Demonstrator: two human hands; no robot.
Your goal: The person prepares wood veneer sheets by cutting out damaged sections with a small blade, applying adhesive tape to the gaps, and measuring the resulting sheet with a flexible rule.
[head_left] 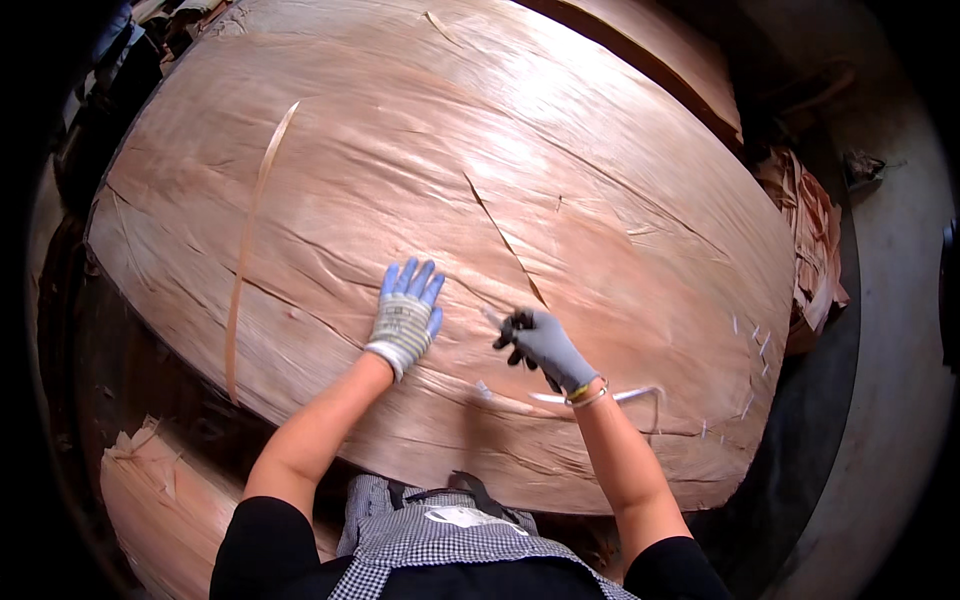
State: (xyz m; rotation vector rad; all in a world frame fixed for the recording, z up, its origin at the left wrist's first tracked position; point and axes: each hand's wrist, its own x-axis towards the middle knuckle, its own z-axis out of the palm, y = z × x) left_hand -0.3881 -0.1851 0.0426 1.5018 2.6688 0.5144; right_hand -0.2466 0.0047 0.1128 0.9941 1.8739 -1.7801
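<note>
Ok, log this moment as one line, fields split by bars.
Left hand: flat on wrinkled sheet | Right hand: curled around small blurred object | Left of hands: long narrow strip lying on sheet

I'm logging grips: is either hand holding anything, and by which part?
The right hand seems to grip a small, blurred pale thing by one end; its kind cannot be told. The left hand holds nothing, spread on the sheet.

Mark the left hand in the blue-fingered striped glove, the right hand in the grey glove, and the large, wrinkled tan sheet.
Left hand in striped glove (405,312), head view: its back.
Right hand in grey glove (548,345), head view: its back.
Wrinkled tan sheet (380,200), head view: bare upper surface.
</note>
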